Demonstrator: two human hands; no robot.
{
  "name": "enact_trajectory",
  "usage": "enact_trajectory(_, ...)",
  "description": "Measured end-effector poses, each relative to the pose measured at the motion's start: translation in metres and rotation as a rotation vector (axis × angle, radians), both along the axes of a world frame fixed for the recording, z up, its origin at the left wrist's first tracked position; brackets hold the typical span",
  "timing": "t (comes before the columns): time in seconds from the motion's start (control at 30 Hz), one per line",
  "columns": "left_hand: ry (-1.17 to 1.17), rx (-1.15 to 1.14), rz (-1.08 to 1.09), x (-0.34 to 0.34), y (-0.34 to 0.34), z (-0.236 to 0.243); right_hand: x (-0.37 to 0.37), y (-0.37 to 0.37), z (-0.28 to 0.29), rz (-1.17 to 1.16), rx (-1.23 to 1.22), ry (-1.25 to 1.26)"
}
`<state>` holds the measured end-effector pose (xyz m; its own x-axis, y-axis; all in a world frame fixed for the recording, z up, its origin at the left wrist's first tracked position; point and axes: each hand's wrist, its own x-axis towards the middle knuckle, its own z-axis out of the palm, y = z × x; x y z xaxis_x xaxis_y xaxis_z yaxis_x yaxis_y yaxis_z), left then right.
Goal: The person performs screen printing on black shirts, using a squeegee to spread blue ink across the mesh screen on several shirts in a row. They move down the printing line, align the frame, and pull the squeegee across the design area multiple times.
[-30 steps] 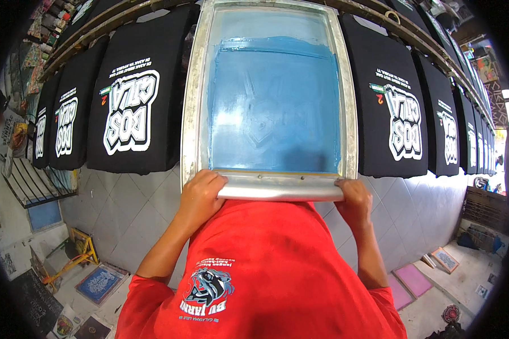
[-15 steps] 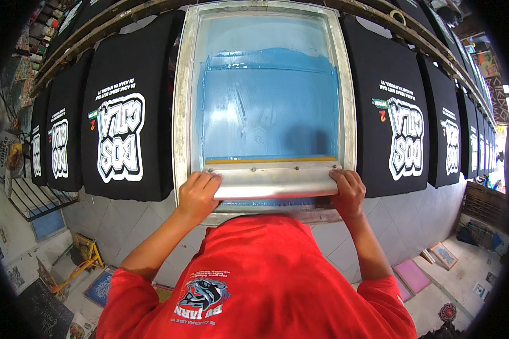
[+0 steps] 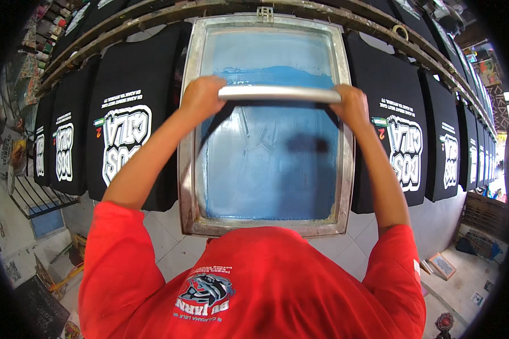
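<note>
A wide squeegee with a silvery metal handle (image 3: 280, 94) spans the far part of a screen-printing frame. My left hand (image 3: 205, 95) grips its left end and my right hand (image 3: 352, 105) its right end, fingers wrapped round it. Both arms are stretched forward. Beneath lies the blue mesh screen (image 3: 254, 192) with a faint stencil design, set in a worn metal frame (image 3: 190, 169). A ridge of blue paste (image 3: 277, 73) runs across the mesh just beyond the squeegee. The squeegee's blade is hidden, so I cannot tell whether it touches the mesh.
Black T-shirts with white lettering lie in rows on both sides, the nearest being the left shirt (image 3: 147, 73) and the right shirt (image 3: 373, 68). A wooden rail (image 3: 322, 10) passes behind the frame, by a metal hinge clamp (image 3: 264, 14). A tape roll (image 3: 400, 31) sits on the rail.
Both hands have carried the squeegee from the near end of the screen to the far end, and my arms have straightened. The view has shifted slightly. The grip stays the same.
</note>
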<state>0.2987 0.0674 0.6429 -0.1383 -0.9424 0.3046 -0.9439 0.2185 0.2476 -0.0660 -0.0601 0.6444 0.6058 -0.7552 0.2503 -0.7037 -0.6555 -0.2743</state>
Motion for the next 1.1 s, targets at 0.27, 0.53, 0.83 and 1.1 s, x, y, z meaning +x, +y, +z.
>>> enact_trajectory(0.27, 0.179, 0.029, 0.065, -0.02, 0.026, 0.084, -0.01, 0.035, 0.084, -0.027, 0.003, -0.054)
enact_trajectory(0.53, 0.2, -0.012, 0.044, -0.104, 0.25, 0.055, -0.1, 0.253, 0.051, 0.016, -0.05, -0.189)
enact_trajectory(0.83, 0.244, -0.082, 0.049, -0.137, 0.327, 0.002, -0.113, 0.341, -0.016, -0.078, -0.185, -0.284)
enact_trajectory(1.1, 0.297, 0.036, 0.059, -0.143, 0.34, 0.003, -0.117, 0.352, -0.006, -0.044, -0.074, -0.298)
